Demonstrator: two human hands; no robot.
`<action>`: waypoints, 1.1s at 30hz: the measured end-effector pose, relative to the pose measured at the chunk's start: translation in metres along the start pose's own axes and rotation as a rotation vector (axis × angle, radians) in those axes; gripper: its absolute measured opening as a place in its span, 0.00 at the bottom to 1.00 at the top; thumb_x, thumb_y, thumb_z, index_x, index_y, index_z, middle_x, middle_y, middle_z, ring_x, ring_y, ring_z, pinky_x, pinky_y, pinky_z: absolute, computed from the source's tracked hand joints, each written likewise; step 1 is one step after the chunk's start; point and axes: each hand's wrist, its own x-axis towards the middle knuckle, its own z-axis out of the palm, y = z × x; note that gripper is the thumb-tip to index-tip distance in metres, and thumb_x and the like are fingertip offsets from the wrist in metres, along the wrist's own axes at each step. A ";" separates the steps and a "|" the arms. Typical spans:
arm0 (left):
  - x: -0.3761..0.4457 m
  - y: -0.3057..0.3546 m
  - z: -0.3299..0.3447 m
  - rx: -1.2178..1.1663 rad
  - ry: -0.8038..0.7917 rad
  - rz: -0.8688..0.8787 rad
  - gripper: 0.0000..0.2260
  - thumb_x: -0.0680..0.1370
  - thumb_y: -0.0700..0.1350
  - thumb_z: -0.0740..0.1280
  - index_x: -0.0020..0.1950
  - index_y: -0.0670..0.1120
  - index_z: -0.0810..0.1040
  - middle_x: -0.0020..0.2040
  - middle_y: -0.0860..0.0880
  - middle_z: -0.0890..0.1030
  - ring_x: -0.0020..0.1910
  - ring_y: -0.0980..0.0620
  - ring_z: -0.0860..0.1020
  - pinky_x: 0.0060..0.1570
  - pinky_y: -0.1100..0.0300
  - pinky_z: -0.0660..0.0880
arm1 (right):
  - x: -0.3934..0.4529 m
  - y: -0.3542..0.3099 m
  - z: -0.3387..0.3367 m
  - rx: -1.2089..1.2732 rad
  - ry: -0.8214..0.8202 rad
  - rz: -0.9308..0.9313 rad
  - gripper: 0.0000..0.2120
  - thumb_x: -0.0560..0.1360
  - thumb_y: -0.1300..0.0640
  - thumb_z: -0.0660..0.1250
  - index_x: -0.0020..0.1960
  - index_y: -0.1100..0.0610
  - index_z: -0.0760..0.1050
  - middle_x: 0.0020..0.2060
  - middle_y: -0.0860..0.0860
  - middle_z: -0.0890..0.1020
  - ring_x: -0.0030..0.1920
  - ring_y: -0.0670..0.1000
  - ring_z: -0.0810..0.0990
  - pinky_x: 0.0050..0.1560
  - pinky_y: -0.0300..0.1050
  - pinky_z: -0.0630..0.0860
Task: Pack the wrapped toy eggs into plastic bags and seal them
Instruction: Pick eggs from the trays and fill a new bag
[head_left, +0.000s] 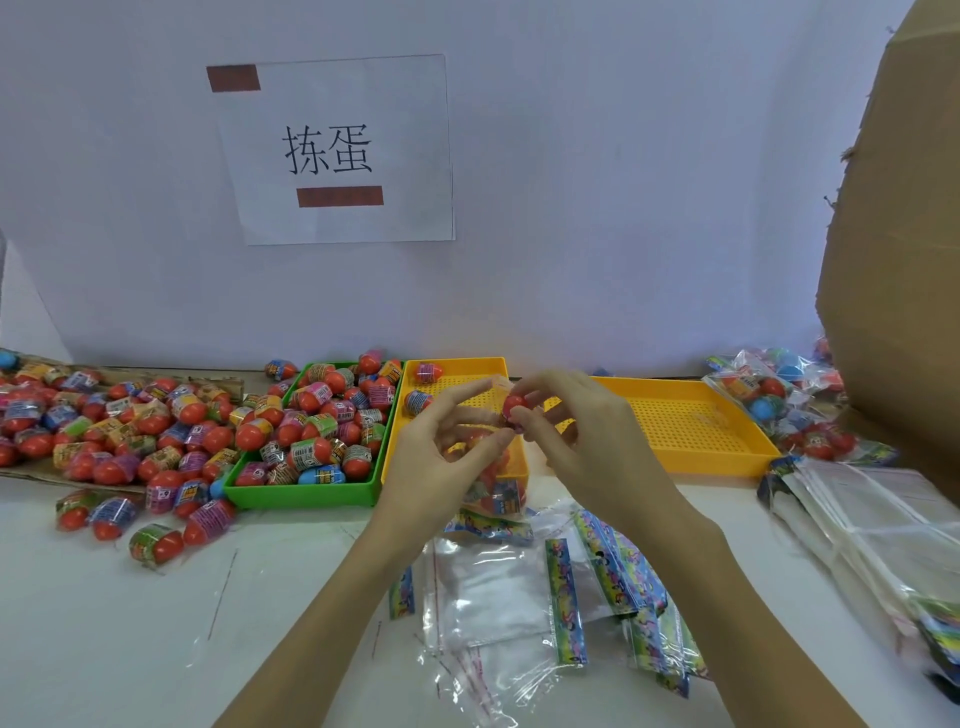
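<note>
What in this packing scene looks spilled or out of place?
Wrapped eggs lie loose on the white table in front of the green tray, outside any tray. The empty bags below the hands lie askew and overlapping instead of stacked.

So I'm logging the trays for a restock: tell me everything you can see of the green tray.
The green tray is a shallow rectangular bin of what looks like glossy moulded plastic, with low upright walls. It sits flat on the white table, left of centre, its right wall against a yellow tray. It is heaped with wrapped eggs, mostly red, at least one blue, hiding its floor. More eggs lie against its left side. Neither hand touches it.
</note>
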 end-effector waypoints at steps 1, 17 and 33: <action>0.000 0.000 0.000 0.001 0.001 0.001 0.20 0.78 0.44 0.77 0.68 0.58 0.80 0.53 0.57 0.87 0.54 0.58 0.85 0.50 0.65 0.81 | 0.000 0.001 0.000 0.006 -0.012 0.015 0.07 0.81 0.52 0.68 0.57 0.52 0.81 0.50 0.47 0.80 0.44 0.43 0.82 0.40 0.32 0.76; -0.001 -0.001 0.006 0.084 0.113 0.019 0.11 0.85 0.49 0.65 0.62 0.58 0.85 0.48 0.54 0.88 0.50 0.53 0.85 0.53 0.48 0.84 | 0.000 -0.003 0.001 -0.025 0.029 0.026 0.06 0.80 0.58 0.71 0.57 0.55 0.81 0.48 0.46 0.82 0.36 0.41 0.83 0.39 0.28 0.74; -0.003 0.000 0.006 0.097 0.082 0.031 0.11 0.85 0.50 0.64 0.63 0.54 0.85 0.52 0.57 0.87 0.54 0.58 0.85 0.54 0.56 0.84 | -0.003 -0.004 0.002 -0.007 -0.199 0.059 0.07 0.78 0.51 0.74 0.49 0.54 0.79 0.41 0.45 0.83 0.41 0.43 0.80 0.42 0.33 0.74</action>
